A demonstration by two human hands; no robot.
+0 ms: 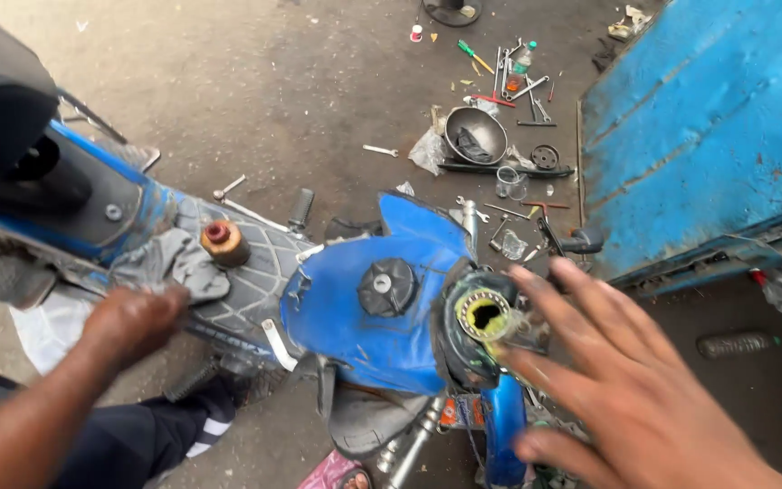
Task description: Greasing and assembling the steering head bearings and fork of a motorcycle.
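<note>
Two hands: right hand spread open beside the greased bearing, left hand curled on the tyre.

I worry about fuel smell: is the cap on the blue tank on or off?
On. The dark round cap sits in its opening on top of the blue tank, with no open hole showing there.

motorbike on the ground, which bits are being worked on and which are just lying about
In hand:
right hand at the greased steering-head bearing
left hand by the grey rag
blue fuel tank

Lying about:
metal bowl
spanners
green screwdriver
clear cup
</note>
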